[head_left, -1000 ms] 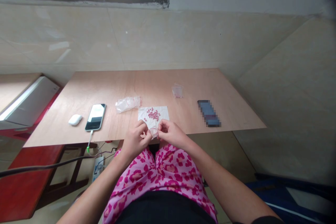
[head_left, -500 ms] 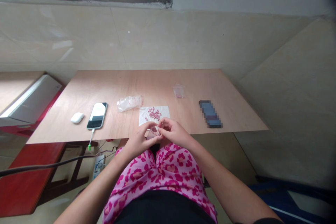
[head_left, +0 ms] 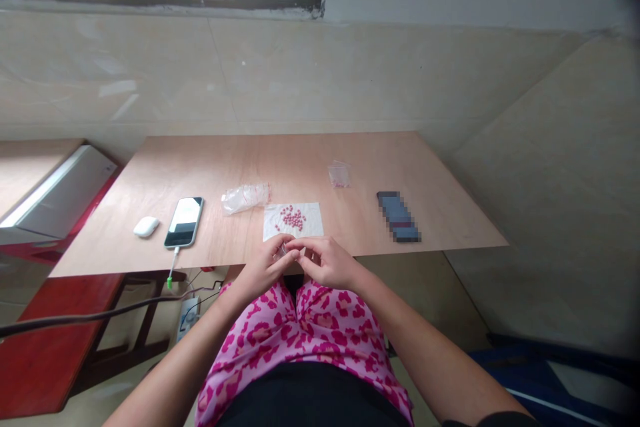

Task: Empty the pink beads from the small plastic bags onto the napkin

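Observation:
My left hand is closed at the table's near edge around a small clear plastic bag, most of it hidden by the fingers. Thumb and fingers of my right hand come together against the same bag, meeting the left fingertips. Just beyond both hands lies a white paper sheet with several small pink beads loosely grouped on it. A small zip bag holding a few pink pieces rests farther back, right of the sheet.
A crumpled clear plastic bag lies left of the sheet. Farther left are a phone with a cable plugged in and a white earbud case. A dark, pixelated device sits at the right of the wooden table.
My right fingers have moved left and down over the small bag, so less of it shows. Both hands have drawn slightly toward me; the beads have not moved on the sheet.

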A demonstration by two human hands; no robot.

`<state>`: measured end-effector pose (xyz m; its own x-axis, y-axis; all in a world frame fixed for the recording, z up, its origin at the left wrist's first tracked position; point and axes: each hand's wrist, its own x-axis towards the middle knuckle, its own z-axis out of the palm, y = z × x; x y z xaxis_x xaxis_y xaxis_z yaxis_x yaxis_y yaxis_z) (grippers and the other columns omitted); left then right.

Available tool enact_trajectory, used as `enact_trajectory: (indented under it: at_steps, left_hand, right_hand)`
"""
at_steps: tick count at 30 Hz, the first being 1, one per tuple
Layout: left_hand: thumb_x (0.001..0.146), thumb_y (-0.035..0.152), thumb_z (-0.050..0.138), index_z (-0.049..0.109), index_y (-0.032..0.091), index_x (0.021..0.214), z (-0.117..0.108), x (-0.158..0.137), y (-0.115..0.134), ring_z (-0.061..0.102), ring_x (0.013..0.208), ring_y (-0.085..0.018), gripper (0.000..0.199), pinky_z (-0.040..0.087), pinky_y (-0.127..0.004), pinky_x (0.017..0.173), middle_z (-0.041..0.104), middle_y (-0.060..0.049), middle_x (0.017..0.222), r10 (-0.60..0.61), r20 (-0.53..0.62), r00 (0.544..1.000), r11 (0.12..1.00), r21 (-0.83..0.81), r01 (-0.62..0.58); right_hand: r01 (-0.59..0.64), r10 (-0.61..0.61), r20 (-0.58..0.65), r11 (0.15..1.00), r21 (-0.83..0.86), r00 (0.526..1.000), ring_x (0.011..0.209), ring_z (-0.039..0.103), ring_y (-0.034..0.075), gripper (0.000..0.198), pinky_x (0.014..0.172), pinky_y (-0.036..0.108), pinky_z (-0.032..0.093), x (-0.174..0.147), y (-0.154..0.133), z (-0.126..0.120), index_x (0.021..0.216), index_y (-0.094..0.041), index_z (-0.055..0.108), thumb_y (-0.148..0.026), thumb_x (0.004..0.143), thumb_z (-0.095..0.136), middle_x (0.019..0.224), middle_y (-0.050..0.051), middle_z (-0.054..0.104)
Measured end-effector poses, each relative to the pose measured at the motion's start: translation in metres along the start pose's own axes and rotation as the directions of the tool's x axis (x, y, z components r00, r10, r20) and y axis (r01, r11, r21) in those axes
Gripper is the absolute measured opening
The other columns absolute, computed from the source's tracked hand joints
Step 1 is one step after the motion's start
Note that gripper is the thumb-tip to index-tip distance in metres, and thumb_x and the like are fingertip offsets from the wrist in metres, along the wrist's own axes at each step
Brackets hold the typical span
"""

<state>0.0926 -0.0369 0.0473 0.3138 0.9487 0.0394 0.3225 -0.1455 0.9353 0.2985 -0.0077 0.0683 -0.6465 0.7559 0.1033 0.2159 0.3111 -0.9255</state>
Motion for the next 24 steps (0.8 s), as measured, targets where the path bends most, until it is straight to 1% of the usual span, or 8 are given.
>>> enact_trajectory:
  at_steps: [4, 6, 9, 12, 15, 18, 21, 24]
  left_hand:
    - [0.105, 0.045, 0.055, 0.064, 0.020, 0.112, 0.002, 0.000, -0.002, 0.064, 0.096, -0.022, 0.028, 0.050, -0.036, 0.088, 0.069, -0.006, 0.103, -0.011, 0.023, 1.000, 1.000, 0.029, 0.010]
    - [0.105, 0.045, 0.054, 0.064, 0.020, 0.113, 0.003, 0.000, -0.001, 0.064, 0.097, -0.022, 0.028, 0.051, -0.036, 0.088, 0.069, -0.006, 0.104, -0.016, 0.039, 0.999, 0.999, 0.037, 0.015]
    - [0.104, 0.045, 0.055, 0.061, 0.022, 0.121, 0.002, -0.001, 0.002, 0.065, 0.108, -0.025, 0.030, 0.051, -0.039, 0.097, 0.069, -0.008, 0.115, 0.000, 0.065, 0.998, 0.999, 0.037, -0.002]
    - [0.099, 0.047, 0.063, 0.053, 0.024, 0.137, -0.002, -0.003, 0.003, 0.062, 0.123, -0.029, 0.045, 0.048, -0.045, 0.107, 0.064, -0.011, 0.134, 0.003, 0.075, 0.997, 0.997, 0.079, -0.009]
    - [0.098, 0.045, 0.066, 0.046, 0.026, 0.144, -0.004, -0.005, -0.001, 0.059, 0.129, -0.030, 0.054, 0.048, -0.048, 0.110, 0.060, -0.013, 0.142, -0.013, 0.082, 0.997, 0.989, 0.149, 0.001]
    - [0.099, 0.036, 0.063, 0.046, 0.026, 0.145, -0.004, -0.005, -0.008, 0.061, 0.126, -0.029, 0.050, 0.050, -0.048, 0.108, 0.061, -0.013, 0.138, 0.041, 0.074, 0.996, 0.970, 0.238, -0.058]
    - [0.099, 0.030, 0.062, 0.052, 0.025, 0.140, -0.001, -0.003, -0.013, 0.065, 0.113, -0.028, 0.043, 0.054, -0.047, 0.099, 0.067, -0.011, 0.123, 0.119, 0.080, 0.990, 0.926, 0.351, -0.140]
    - [0.100, 0.029, 0.061, 0.057, 0.023, 0.133, 0.001, -0.001, -0.015, 0.065, 0.106, -0.028, 0.034, 0.055, -0.046, 0.093, 0.069, -0.010, 0.113, 0.152, 0.095, 0.984, 0.892, 0.416, -0.178]
  right_hand:
    - [-0.057, 0.054, 0.082, 0.998, 0.039, 0.995, 0.063, 0.062, 0.011, 0.032, 0.056, 0.021, 0.045, 0.000, 0.002, 0.001, 0.118, -0.018, 0.074, -0.015, 0.090, 0.059, 0.093, 0.005, 0.074]
    - [-0.080, 0.073, 0.131, 0.995, 0.053, 0.989, 0.062, 0.062, 0.011, 0.034, 0.055, 0.021, 0.044, 0.000, 0.002, 0.001, 0.120, -0.019, 0.073, -0.015, 0.091, 0.058, 0.090, 0.004, 0.073]
    - [-0.096, 0.088, 0.155, 0.994, 0.048, 0.984, 0.058, 0.059, 0.011, 0.038, 0.054, 0.020, 0.042, 0.000, 0.001, 0.000, 0.125, -0.019, 0.070, -0.013, 0.090, 0.057, 0.082, 0.001, 0.071]
    - [-0.031, 0.033, 0.141, 0.999, -0.017, 0.990, 0.058, 0.056, 0.010, 0.045, 0.056, 0.021, 0.042, -0.001, 0.002, 0.000, 0.129, -0.019, 0.068, -0.009, 0.086, 0.059, 0.094, 0.004, 0.073]
    - [0.051, -0.037, 0.124, 0.993, -0.109, 0.992, 0.062, 0.057, 0.010, 0.051, 0.064, 0.024, 0.047, -0.001, 0.004, 0.000, 0.130, -0.020, 0.068, -0.005, 0.082, 0.057, 0.110, 0.007, 0.073]
    - [0.098, -0.075, 0.130, 0.978, -0.182, 0.989, 0.073, 0.060, 0.015, 0.043, 0.075, 0.027, 0.050, 0.000, 0.005, 0.001, 0.118, -0.018, 0.071, -0.003, 0.081, 0.055, 0.109, 0.008, 0.073]
    - [0.127, -0.089, 0.169, 0.965, -0.229, 0.982, 0.081, 0.061, 0.018, 0.036, 0.078, 0.029, 0.050, 0.001, 0.003, 0.002, 0.104, -0.018, 0.072, 0.000, 0.078, 0.054, 0.100, 0.006, 0.072]
    - [0.130, -0.094, 0.177, 0.970, -0.205, 0.980, 0.084, 0.063, 0.018, 0.042, 0.078, 0.028, 0.050, 0.002, 0.001, 0.002, 0.104, -0.019, 0.071, 0.003, 0.075, 0.051, 0.100, 0.006, 0.072]
